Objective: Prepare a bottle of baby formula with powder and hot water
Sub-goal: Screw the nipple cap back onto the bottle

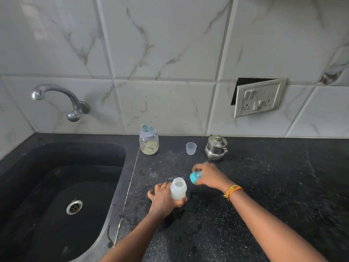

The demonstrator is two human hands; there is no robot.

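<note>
Hands steadying open bottle, perhaps teat cap, clear counter

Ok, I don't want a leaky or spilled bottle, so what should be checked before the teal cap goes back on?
1. Bottle upright on the counter: ok.
2. Left hand steadying the bottle body with a firm grip: ok.
3. Bottle mouth open and free of obstruction: ok.
4. Teal cap in the right hand, close beside the bottle: ok, though it is tilted and needs squaring up first.
5. Powder and water both already in the bottle: cannot tell; the contents look pale and cloudy.
6. Powder jar lidded, scoop resting on its lid: ok.
</note>
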